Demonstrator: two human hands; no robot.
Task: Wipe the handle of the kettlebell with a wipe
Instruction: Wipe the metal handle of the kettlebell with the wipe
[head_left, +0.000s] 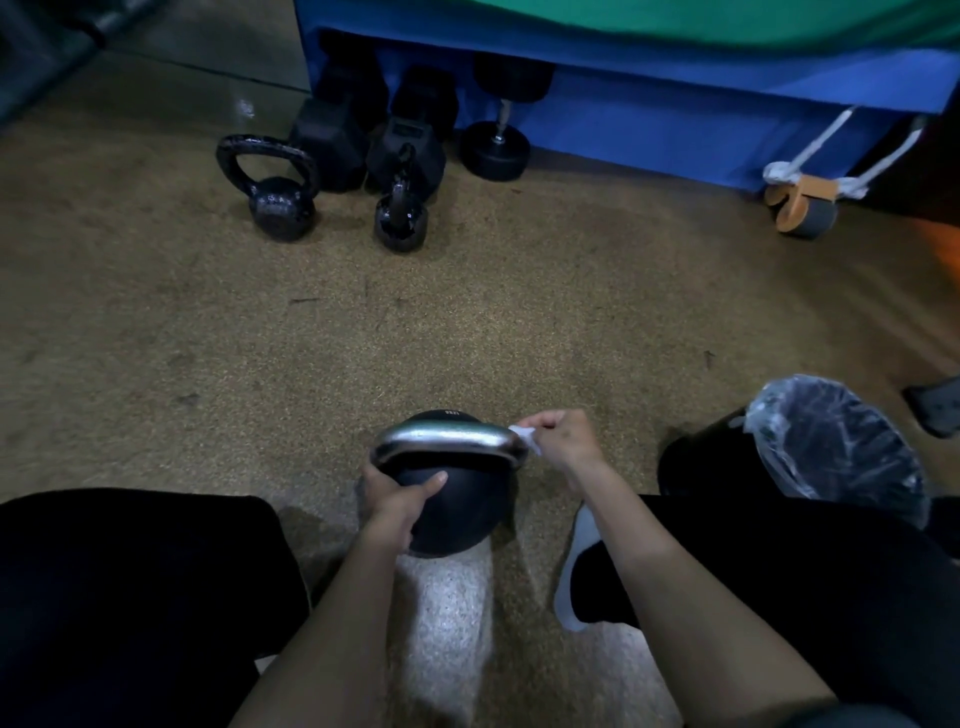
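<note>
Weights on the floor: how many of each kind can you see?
Kettlebells: 3 – one under the hands, two farther off
Dumbbells: 3 – two hex, one round
Total: 6

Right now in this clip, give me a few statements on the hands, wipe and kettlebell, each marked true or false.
1. The right hand presses the white wipe at the right end of the handle. True.
2. The left hand grips the handle. False: it steadies the kettlebell by its body.
3. A lined bin stands to the person's right. True.
4. The kettlebell stands on a table. False: it is on the floor.
</note>
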